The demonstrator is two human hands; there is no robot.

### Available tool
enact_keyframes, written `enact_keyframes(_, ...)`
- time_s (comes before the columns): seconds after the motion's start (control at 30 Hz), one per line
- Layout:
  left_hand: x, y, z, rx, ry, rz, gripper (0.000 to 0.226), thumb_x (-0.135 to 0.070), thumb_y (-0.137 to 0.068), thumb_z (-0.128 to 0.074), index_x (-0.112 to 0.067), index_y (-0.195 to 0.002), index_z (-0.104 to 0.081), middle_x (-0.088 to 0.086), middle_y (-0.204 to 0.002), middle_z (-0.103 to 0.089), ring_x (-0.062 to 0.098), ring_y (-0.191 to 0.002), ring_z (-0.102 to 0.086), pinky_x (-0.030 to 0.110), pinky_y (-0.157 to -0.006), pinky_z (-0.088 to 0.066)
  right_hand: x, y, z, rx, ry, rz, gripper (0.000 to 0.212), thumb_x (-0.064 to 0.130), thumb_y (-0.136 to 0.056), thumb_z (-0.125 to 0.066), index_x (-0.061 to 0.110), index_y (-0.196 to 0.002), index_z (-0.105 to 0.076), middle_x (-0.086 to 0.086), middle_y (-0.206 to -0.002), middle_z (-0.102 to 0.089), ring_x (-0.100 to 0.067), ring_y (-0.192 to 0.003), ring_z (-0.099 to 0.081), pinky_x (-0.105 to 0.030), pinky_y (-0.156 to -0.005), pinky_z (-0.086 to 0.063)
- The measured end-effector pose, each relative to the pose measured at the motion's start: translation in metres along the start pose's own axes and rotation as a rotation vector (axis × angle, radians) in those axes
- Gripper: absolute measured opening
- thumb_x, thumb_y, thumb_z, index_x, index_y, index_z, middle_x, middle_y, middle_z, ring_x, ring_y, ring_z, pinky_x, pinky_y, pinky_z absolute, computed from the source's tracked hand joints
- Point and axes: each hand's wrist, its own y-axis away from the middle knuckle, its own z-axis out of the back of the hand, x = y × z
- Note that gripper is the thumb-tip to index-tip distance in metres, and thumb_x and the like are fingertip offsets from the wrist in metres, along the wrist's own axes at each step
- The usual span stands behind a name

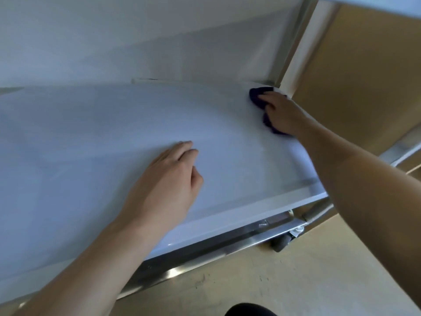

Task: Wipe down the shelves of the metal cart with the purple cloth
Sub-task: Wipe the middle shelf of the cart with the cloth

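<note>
Head view, looking down onto a pale, glossy shelf (pixel 95 137) of the metal cart (pixel 205 249).

Surroundings: a higher shelf's edge (pixel 376 8) cuts across the top right corner of the frame and overhangs the working area. An upright post (pixel 298 49) rises at the shelf's far right corner. Below the shelf's near edge a bright metal rail runs diagonally, with a grey caster wheel (pixel 281 244) under its right end. Floor (pixel 273 281) is tan and scuffed. A dark rounded shape (pixel 248 310) sits at the bottom edge; cannot tell what it is. A tan panel (pixel 364 76) fills the right background.

Hands: right hand (pixel 282 112) reaches to the far right corner, pressed flat over the purple cloth (pixel 257 98), fingers curled onto it; cloth is bunched, lying on the shelf just beside the post. Left hand (pixel 168 181) rests palm-down mid-shelf, fingers loosely together, holding nothing.

Obstructions: the right forearm crosses the shelf's right edge.

Writing: no legible labels or brands; frame is soft.
</note>
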Motion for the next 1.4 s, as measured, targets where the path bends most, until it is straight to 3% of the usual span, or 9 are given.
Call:
enact_keyframes(0.13, -0.003, -0.001, 0.003, 0.01, -0.006, 0.021, 0.042, -0.013, -0.092, -0.048, -0.007, -0.134, -0.056, 0.002, -0.149, -0.045, 0.016, -0.137, -0.042, 0.02, -0.112, -0.024, -0.037, 0.037, 0.011, 0.014, 0.003, -0.05, 0.045, 0.019, -0.101, -0.033, 0.03, -0.144, -0.041, 0.004, -0.156, -0.029, -0.021, -0.141, -0.029, -0.021, -0.107, -0.016)
enact_keyframes(0.33, -0.008, 0.001, 0.006, 0.032, 0.012, 0.037, 0.041, -0.011, -0.093, -0.048, -0.005, -0.132, -0.056, 0.003, -0.149, -0.046, 0.019, -0.135, -0.044, 0.027, -0.112, -0.03, -0.041, 0.094, 0.025, -0.011, 0.023, -0.008, 0.045, 0.014, -0.1, -0.034, 0.022, -0.144, -0.043, 0.003, -0.154, -0.034, -0.021, -0.138, -0.034, -0.022, -0.107, -0.022)
enact_keyframes(0.53, -0.01, 0.003, 0.004, 0.035, 0.002, 0.044, 0.041, -0.011, -0.095, -0.045, -0.006, -0.135, -0.054, 0.002, -0.151, -0.042, 0.02, -0.138, -0.041, 0.03, -0.112, -0.029, 0.005, 0.156, 0.025, -0.093, -0.031, -0.041, 0.045, 0.006, -0.097, -0.04, 0.012, -0.14, -0.048, -0.004, -0.15, -0.04, -0.023, -0.137, -0.036, -0.024, -0.109, -0.024)
enact_keyframes(0.77, -0.007, 0.002, 0.004, 0.019, -0.009, 0.045, 0.041, -0.012, -0.096, -0.043, -0.006, -0.136, -0.053, 0.002, -0.152, -0.041, 0.019, -0.14, -0.038, 0.028, -0.113, -0.027, 0.069, 0.171, 0.001, -0.087, -0.096, 0.153, 0.043, 0.008, -0.096, -0.044, 0.015, -0.138, -0.051, 0.0, -0.148, -0.043, -0.022, -0.135, -0.04, -0.021, -0.106, -0.025)
enact_keyframes(0.87, -0.009, 0.003, 0.004, 0.024, -0.036, 0.002, 0.039, -0.012, -0.096, -0.044, -0.009, -0.133, -0.056, 0.0, -0.15, -0.045, 0.02, -0.137, -0.042, 0.031, -0.109, -0.034, 0.042, 0.145, 0.006, -0.088, -0.081, 0.041, 0.043, 0.009, -0.097, -0.043, 0.017, -0.139, -0.05, -0.001, -0.151, -0.039, -0.023, -0.137, -0.038, -0.024, -0.107, -0.026)
enact_keyframes(0.93, -0.013, 0.004, 0.004, 0.021, -0.05, -0.029, 0.036, -0.011, -0.094, -0.047, -0.013, -0.126, -0.062, -0.003, -0.145, -0.051, 0.022, -0.125, -0.054, 0.035, -0.097, -0.045, 0.016, 0.125, 0.014, -0.11, -0.016, -0.09, 0.044, 0.01, -0.098, -0.039, 0.016, -0.141, -0.047, -0.003, -0.153, -0.036, -0.026, -0.137, -0.038, -0.028, -0.107, -0.03)
enact_keyframes(1.13, -0.016, 0.003, -0.001, -0.029, 0.002, -0.037, 0.033, -0.007, -0.09, -0.051, -0.013, -0.118, -0.069, -0.003, -0.135, -0.06, 0.023, -0.111, -0.063, 0.036, -0.087, -0.05, 0.003, 0.083, 0.012, -0.115, 0.093, -0.217, 0.042, 0.004, -0.093, -0.04, 0.006, -0.134, -0.049, -0.011, -0.144, -0.044, -0.037, -0.119, -0.051, -0.032, -0.087, -0.042)
enact_keyframes(1.23, -0.017, 0.002, -0.002, -0.045, -0.007, -0.033, 0.033, -0.008, -0.09, -0.052, -0.014, -0.118, -0.068, -0.003, -0.134, -0.061, 0.023, -0.11, -0.063, 0.033, -0.087, -0.049, 0.045, 0.071, -0.003, -0.095, 0.037, -0.11, 0.045, 0.005, -0.091, -0.045, 0.009, -0.136, -0.049, -0.008, -0.149, -0.041, -0.032, -0.127, -0.047, -0.03, -0.099, -0.04)
enact_keyframes(1.4, -0.015, 0.003, 0.003, -0.039, -0.021, -0.02, 0.034, -0.014, -0.09, -0.048, -0.021, -0.118, -0.067, -0.009, -0.131, -0.06, 0.026, -0.104, -0.061, 0.034, -0.082, -0.05, 0.135, 0.071, -0.036, -0.016, -0.129, 0.276, 0.046, 0.007, -0.094, -0.044, 0.014, -0.139, -0.05, -0.002, -0.152, -0.039, -0.02, -0.138, -0.037, -0.017, -0.105, -0.023)
